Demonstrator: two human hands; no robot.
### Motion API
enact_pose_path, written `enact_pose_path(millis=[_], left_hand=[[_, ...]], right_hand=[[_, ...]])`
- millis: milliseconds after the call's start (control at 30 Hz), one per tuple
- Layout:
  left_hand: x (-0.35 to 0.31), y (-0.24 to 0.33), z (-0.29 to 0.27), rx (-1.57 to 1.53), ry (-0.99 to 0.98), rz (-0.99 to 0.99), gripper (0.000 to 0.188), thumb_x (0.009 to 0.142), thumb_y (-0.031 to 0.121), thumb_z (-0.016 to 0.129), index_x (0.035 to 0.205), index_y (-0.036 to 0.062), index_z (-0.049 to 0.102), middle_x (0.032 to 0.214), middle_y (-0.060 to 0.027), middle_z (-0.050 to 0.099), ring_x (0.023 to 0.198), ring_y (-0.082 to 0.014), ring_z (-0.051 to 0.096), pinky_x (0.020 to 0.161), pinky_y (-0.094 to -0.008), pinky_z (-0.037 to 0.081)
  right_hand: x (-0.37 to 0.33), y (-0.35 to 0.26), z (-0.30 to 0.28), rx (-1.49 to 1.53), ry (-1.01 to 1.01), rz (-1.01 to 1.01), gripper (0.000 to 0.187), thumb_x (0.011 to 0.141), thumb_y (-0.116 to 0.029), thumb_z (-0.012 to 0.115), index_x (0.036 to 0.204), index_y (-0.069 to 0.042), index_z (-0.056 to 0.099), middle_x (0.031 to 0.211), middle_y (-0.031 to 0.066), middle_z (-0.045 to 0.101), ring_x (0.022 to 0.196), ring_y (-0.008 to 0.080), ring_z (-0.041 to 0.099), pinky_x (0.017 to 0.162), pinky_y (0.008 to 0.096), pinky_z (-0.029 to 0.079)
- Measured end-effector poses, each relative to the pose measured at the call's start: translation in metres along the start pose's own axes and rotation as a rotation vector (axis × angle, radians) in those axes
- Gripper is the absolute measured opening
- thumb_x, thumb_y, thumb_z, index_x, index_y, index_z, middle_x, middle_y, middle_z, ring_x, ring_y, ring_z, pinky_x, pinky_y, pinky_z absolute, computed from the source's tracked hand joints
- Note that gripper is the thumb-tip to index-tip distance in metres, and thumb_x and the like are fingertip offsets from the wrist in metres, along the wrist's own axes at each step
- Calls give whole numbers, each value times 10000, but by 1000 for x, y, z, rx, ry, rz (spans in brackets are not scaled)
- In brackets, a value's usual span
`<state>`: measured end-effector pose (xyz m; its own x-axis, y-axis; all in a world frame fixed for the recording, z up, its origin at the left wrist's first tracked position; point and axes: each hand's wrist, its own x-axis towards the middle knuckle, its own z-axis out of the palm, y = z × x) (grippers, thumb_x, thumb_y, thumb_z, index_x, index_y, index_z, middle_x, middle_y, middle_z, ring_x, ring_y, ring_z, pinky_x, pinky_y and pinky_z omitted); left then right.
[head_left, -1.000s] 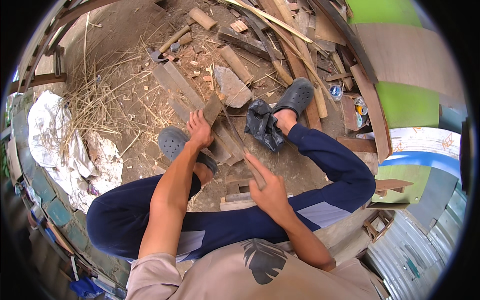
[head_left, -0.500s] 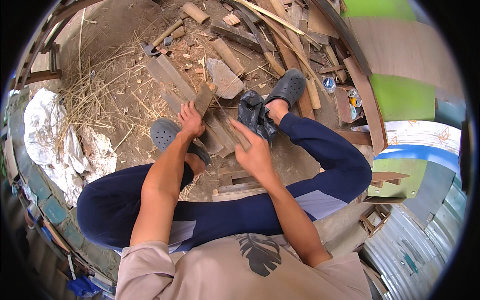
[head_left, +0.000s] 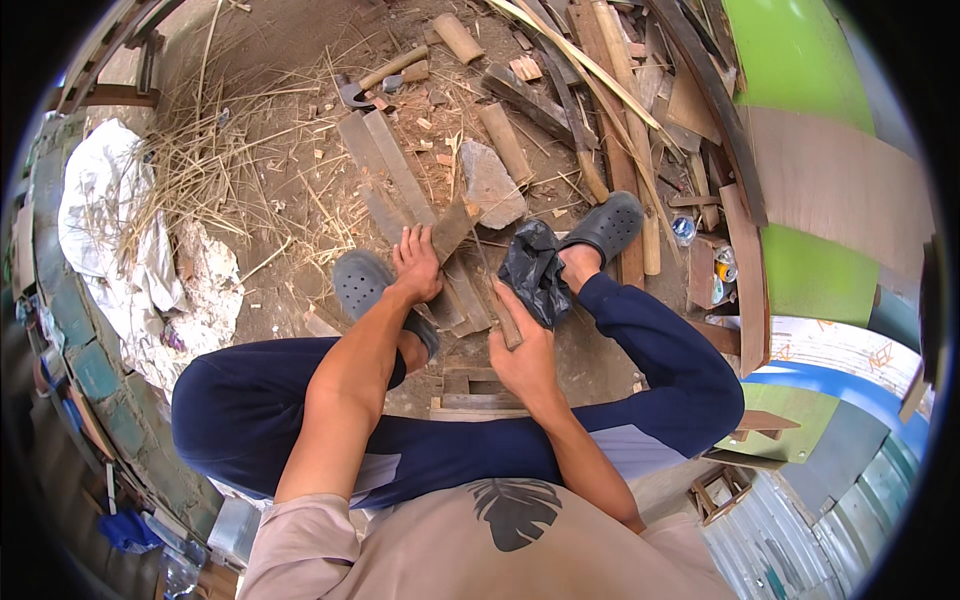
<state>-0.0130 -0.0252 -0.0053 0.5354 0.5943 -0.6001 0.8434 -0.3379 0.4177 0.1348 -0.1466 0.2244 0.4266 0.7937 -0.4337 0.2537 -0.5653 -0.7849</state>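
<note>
My left hand [head_left: 417, 267] is closed on a short wooden board [head_left: 455, 228], pressing it down on long planks [head_left: 398, 165] that lie slantwise on the ground. Wrapped round the wooden handle of a thin-bladed tool [head_left: 507, 316] is my right hand [head_left: 527, 358]. Its narrow blade points away from me, passing close along the board's right side; seen nearly edge-on, its kind cannot be made out. Just right of the tool, a crumpled black plastic bag [head_left: 533, 268] lies against my right foot. Beyond the board sits a grey stone [head_left: 491, 187].
A hammer-like tool [head_left: 352, 93] with a wooden handle lies farther off. A curved blade with a wooden handle [head_left: 590, 170] and long timbers [head_left: 632, 150] are at the right. Straw [head_left: 235, 180] and white cloth [head_left: 105, 220] spread at left. Dark clogs [head_left: 610, 222] cover my feet.
My right hand has drawn the tool back toward me, slightly nearer my body. My left hand stays on the board. The whole view has shifted, so the scene sits lower and farther right.
</note>
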Motion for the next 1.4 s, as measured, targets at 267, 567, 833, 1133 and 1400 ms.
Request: enact_pose_path(millis=[267, 567, 833, 1133, 1400], left_hand=[[0, -3, -1, -4, 64, 32, 997, 803, 196, 709, 1540, 16, 62, 1577, -252, 135, 1488, -474, 61, 1182, -601, 137], [-33, 24, -42, 10, 218, 6, 901, 757, 155, 769, 1485, 39, 250, 1361, -241, 399, 1291, -439, 440, 1026, -485, 463], [-16, 2, -62, 10, 185, -75, 791, 796, 243, 766, 1425, 9, 349, 1309, -258, 453, 1242, -444, 488, 1008, -494, 474], [36, 8, -43, -272, 571, -221, 502, 1008, 441, 423, 1177, 12, 620, 1187, -208, 608, 1174, -378, 541, 1003, -508, 407], [50, 13, -38, -144, 634, -198, 427, 1017, 412, 415, 1059, 60, 653, 1092, -133, 638, 1066, -294, 569, 910, -460, 384]], right_hand=[[-21, 33, 22, 144, 47, -19, 590, 796, 13, 578, 1383, -37, 548, 1283, 235, 633, 1213, 346, 608, 994, 356, 480], [-13, 25, 12, 76, 64, -27, 564, 806, -52, 587, 1368, -101, 580, 1156, 241, 676, 956, 367, 701, 813, 370, 543], [17, 51, 37, 0, 132, -196, 595, 794, -146, 625, 1382, -228, 578, 860, 258, 690, 760, 419, 685, 732, 461, 537], [16, 36, 32, 27, 45, -251, 625, 799, -37, 580, 1415, -131, 531, 1206, 257, 650, 1075, 399, 655, 905, 408, 523], [14, 21, 35, 18, -10, -136, 626, 811, 4, 557, 1427, -96, 512, 1246, 253, 639, 1126, 386, 645, 926, 386, 518]])
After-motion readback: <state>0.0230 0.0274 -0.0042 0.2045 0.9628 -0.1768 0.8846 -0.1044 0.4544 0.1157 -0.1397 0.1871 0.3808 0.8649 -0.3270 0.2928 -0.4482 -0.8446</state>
